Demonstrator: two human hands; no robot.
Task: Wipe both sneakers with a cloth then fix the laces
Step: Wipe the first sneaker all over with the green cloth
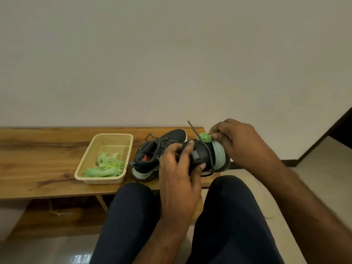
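Observation:
A dark sneaker with a pale green sole (206, 156) is held up over the bench edge, its sole end turned to the right. My left hand (179, 168) grips its upper from the near side. My right hand (242, 141) pinches a small green cloth (204, 137) against the top of that sole end. Loose dark laces (198, 134) trail across this shoe. The second dark sneaker (152, 157) rests on the wooden bench (42, 155) just behind and left, its laces untied.
A cream plastic basket (112, 139) with several rolled green cloths (106, 167) stands on the bench left of the sneakers. A plain wall rises behind the bench. My knees in dark trousers (224, 216) are below the bench edge. Tiled floor lies to the right.

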